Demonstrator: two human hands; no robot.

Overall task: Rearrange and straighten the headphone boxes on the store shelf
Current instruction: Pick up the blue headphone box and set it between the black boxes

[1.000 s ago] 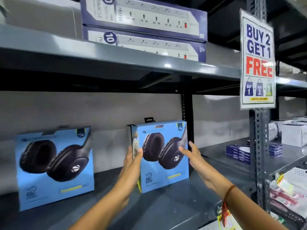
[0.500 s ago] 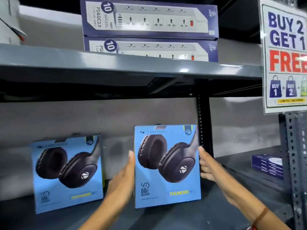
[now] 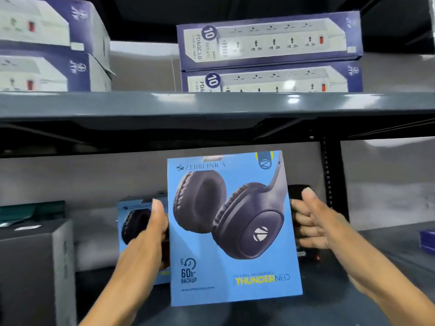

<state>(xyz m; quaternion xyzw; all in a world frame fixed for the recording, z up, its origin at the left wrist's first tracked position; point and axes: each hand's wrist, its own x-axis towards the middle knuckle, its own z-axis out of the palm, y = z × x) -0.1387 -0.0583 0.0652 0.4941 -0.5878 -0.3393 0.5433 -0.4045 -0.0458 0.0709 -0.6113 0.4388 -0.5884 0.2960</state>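
Note:
A blue headphone box [image 3: 233, 229] with dark headphones printed on its front faces me, held up in front of the lower shelf. My left hand [image 3: 154, 228] grips its left edge, thumb up along the side. My right hand [image 3: 313, 225] clasps its right edge, fingers curled behind. A second blue headphone box [image 3: 134, 222] stands further back on the shelf, half hidden behind my left hand and the held box.
A dark grey box [image 3: 35, 267] stands at the lower left. Stacked purple power-strip boxes [image 3: 270, 43] rest on the grey upper shelf [image 3: 211, 104], with more [image 3: 51, 43] at the left. A black upright post [image 3: 329, 180] rises to the right. The lower shelf surface [image 3: 388, 243] extends right.
The held box has come toward me and now fills more of the view, partly covering the second box. The view has shifted left; the sale sign is out of frame.

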